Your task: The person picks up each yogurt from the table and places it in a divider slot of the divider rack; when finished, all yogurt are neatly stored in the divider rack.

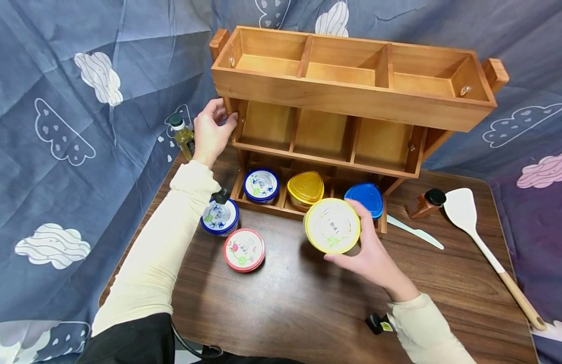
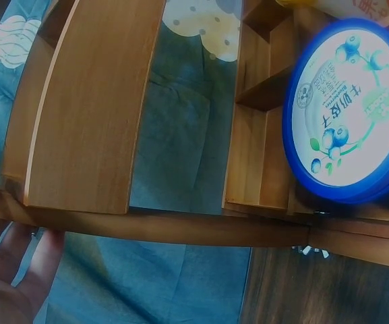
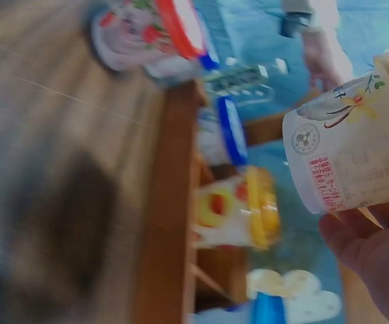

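Note:
A yellow-lidded tub [image 1: 333,226] with a white printed label is held above the table by my right hand [image 1: 374,258], fingers and thumb around its sides. In the right wrist view the tub [image 3: 349,138] shows a vanilla flower print. My left hand [image 1: 212,132] grips the left side post of the wooden tiered rack [image 1: 354,98]; in the left wrist view its fingers [image 2: 42,263] curl at the post. On the rack's bottom tier sit a blue-rimmed tub [image 1: 261,185], a yellow-lidded container [image 1: 306,188] and a blue-lidded container [image 1: 365,198].
Another blue-rimmed tub [image 1: 220,217] and a red-rimmed tub [image 1: 244,249] stand on the table, left front. An oil bottle [image 1: 183,136] is beside the left hand. To the right lie a pale knife [image 1: 415,232], a spice jar [image 1: 425,203] and a white spatula [image 1: 472,222].

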The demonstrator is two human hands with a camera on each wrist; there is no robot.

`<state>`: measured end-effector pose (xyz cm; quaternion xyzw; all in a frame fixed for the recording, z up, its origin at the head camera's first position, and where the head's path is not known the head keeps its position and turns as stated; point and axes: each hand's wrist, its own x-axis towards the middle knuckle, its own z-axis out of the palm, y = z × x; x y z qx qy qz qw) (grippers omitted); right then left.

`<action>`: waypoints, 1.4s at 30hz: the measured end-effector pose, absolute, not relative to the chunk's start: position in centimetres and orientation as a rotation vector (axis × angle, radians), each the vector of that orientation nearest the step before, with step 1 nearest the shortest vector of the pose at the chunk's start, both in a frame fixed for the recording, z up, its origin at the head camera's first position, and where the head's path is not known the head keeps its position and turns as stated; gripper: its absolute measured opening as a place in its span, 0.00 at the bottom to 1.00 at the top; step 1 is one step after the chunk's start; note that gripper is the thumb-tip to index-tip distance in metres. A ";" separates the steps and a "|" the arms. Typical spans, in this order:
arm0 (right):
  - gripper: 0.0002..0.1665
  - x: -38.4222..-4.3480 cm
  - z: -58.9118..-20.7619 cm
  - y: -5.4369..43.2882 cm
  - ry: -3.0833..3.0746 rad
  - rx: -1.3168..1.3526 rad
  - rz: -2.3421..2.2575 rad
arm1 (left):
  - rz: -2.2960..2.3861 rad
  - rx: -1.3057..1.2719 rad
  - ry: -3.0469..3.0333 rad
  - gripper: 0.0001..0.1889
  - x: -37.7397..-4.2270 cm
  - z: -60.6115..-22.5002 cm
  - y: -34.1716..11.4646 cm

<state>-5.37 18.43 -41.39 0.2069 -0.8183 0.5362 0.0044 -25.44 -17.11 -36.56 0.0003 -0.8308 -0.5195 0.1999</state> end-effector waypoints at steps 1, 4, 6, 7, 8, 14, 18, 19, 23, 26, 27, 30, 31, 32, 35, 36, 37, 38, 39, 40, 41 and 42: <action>0.72 -5.5 -40.9 18.7 -2.534 0.651 1.686 | -1.455 0.000 -2.322 0.19 -25.4 -36.5 -17.1; 0.73 -6.1 -39.3 19.4 -2.434 0.639 1.725 | -1.458 0.000 -2.322 0.19 -25.3 -36.4 -17.0; 0.73 -6.5 -38.4 20.0 -2.343 0.625 1.772 | -1.456 -0.001 -2.323 0.19 -25.3 -36.4 -17.0; 0.73 -6.8 -38.0 20.3 -2.308 0.621 1.773 | -1.456 -0.001 -2.322 0.19 -25.3 -36.4 -17.0; 0.73 -7.0 -37.6 20.6 -2.258 0.620 1.805 | -1.456 0.000 -2.322 0.19 -25.3 -36.4 -17.0; 0.70 -8.5 -35.8 22.2 -2.050 0.597 1.915 | -1.431 -0.005 -2.334 0.18 -25.4 -36.4 -17.0; 0.68 -9.4 -34.8 23.0 -2.009 0.549 1.921 | -1.424 -0.011 -2.332 0.18 -25.4 -36.4 -17.0; 0.68 -9.7 -34.6 23.1 -1.992 0.540 1.937 | -1.425 -0.010 -2.333 0.18 -25.3 -36.4 -17.0; 0.66 -10.6 -33.7 23.3 -1.940 0.507 1.951 | -1.428 -0.009 -2.330 0.18 -25.2 -36.4 -17.0; 0.64 -11.1 -32.9 23.1 -1.934 0.471 1.928 | -1.424 -0.009 -2.333 0.18 -25.1 -36.4 -17.0; 0.63 -11.2 -32.7 23.1 -1.936 0.462 1.929 | -1.423 -0.010 -2.332 0.18 -25.2 -36.4 -17.0; 0.61 -11.5 -32.4 22.8 -1.969 0.430 1.918 | -1.420 -0.009 -2.335 0.18 -25.2 -36.4 -17.0; 0.61 -11.6 -32.4 22.8 -1.978 0.426 1.917 | -1.421 -0.009 -2.336 0.18 -25.2 -36.4 -17.0; 0.61 -11.8 -32.4 22.7 -1.987 0.425 1.915 | -1.422 -0.009 -2.335 0.18 -25.2 -36.4 -17.0; 0.60 -12.1 -32.6 22.6 -2.036 0.417 1.860 | -1.430 -0.010 -2.332 0.18 -25.3 -36.4 -17.0; 0.60 -12.2 -32.6 22.6 -2.046 0.416 1.840 | -1.433 -0.011 -2.330 0.18 -25.3 -36.4 -17.0; 0.60 -12.3 -32.7 22.6 -2.054 0.411 1.823 | -1.436 -0.012 -2.327 0.18 -25.3 -36.4 -17.0; 0.60 -12.4 -32.8 22.6 -2.065 0.402 1.802 | -1.435 -0.012 -2.326 0.18 -25.3 -36.5 -17.0; 0.60 -12.5 -32.8 22.6 -2.079 0.389 1.784 | -1.435 -0.012 -2.326 0.18 -25.3 -36.5 -17.0; 0.59 -12.6 -32.8 22.7 -2.093 0.376 1.763 | -1.431 -0.011 -2.326 0.18 -25.3 -36.5 -17.0; 0.59 -12.8 -32.9 22.7 -2.101 0.361 1.754 | -1.430 -0.011 -2.327 0.18 -25.3 -36.5 -17.0; 0.59 -13.0 -32.9 22.8 -2.111 0.345 1.739 | -1.432 -0.012 -2.325 0.18 -25.3 -36.6 -17.0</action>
